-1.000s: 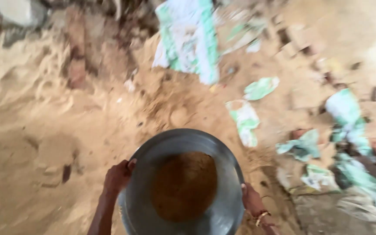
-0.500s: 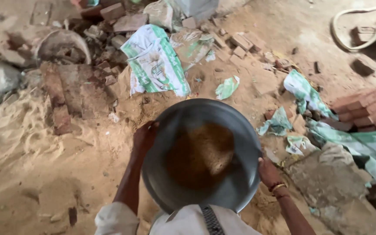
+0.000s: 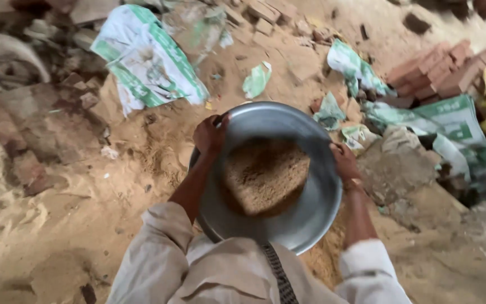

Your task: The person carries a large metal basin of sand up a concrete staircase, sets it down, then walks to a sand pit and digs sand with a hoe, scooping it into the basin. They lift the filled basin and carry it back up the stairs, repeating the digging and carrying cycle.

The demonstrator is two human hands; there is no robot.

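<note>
— Sandy ground point(image 3: 74, 225) all round, with one brick stack point(image 3: 440, 70) at two o'clock and torn sacks point(image 3: 147, 62) at eleven. How many pans?

— One pan point(image 3: 316, 217), dead centre, holding one heap of sand point(image 3: 265, 174).

— Hands?

— Two. Left hand point(image 3: 209, 135) clamps the rim at ten o'clock; right hand point(image 3: 344, 160) clamps it at three.

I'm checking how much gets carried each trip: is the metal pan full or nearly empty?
Partly full. A mound of sand covers the middle of the pan, with bare metal around it up to the rim. Both hands grip that rim.
</note>
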